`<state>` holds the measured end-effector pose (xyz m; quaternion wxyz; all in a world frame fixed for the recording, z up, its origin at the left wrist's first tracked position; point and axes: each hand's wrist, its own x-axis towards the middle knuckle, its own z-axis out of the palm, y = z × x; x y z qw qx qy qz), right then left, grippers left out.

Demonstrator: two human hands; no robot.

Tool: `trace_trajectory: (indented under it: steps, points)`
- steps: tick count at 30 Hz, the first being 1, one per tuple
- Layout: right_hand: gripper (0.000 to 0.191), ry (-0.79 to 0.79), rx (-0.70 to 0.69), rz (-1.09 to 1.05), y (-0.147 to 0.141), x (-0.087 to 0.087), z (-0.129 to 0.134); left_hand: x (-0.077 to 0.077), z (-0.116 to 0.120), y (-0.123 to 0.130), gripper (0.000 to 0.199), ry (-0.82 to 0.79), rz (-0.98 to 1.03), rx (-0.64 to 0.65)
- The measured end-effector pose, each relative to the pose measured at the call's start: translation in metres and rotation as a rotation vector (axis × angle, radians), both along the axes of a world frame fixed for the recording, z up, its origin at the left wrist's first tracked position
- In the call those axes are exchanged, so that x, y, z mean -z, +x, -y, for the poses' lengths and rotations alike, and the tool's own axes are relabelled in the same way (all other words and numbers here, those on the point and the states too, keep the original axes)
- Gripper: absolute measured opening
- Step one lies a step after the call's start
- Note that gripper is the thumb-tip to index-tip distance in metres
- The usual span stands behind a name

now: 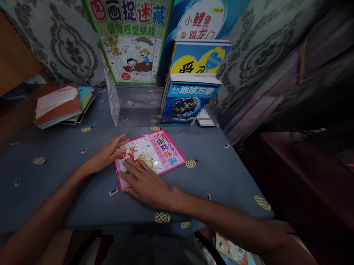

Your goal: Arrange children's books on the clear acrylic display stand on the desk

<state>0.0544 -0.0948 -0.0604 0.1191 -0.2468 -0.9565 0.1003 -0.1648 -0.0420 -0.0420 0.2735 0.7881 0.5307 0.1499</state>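
A thin pink picture book lies turned at an angle on the table, its cover facing up. My right hand rests flat on the lower part of the cover, fingers spread. At the book's left edge is my left hand, with fingers stretched out and the fingertips on the cover. Neither hand grips anything. Part of the cover drawing is hidden under my fingers.
Behind the book stands a clear rack with a large green book and several blue books. A stack of books lies at the back left. The table's right edge drops off beside a dark area.
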Motion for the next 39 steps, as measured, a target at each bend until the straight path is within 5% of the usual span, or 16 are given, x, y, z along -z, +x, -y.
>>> trace_trajectory:
  steps: [6,17,28,39]
  points:
    - [0.055,-0.044,0.074,0.010,0.044,0.004,0.005,0.009,-0.002,-0.005,0.076,-0.007,0.025,0.022]
    - [0.054,-0.007,0.408,0.011,0.130,0.019,0.012,0.010,0.000,-0.002,0.074,0.082,-0.061,-0.006]
    - [0.051,0.084,0.552,0.038,0.122,0.012,0.039,0.016,0.003,0.006,0.065,0.236,-0.161,-0.034]
    - [0.062,-0.037,0.554,-0.026,0.129,0.014,0.009,0.002,0.021,0.018,0.044,0.393,-0.270,-0.072]
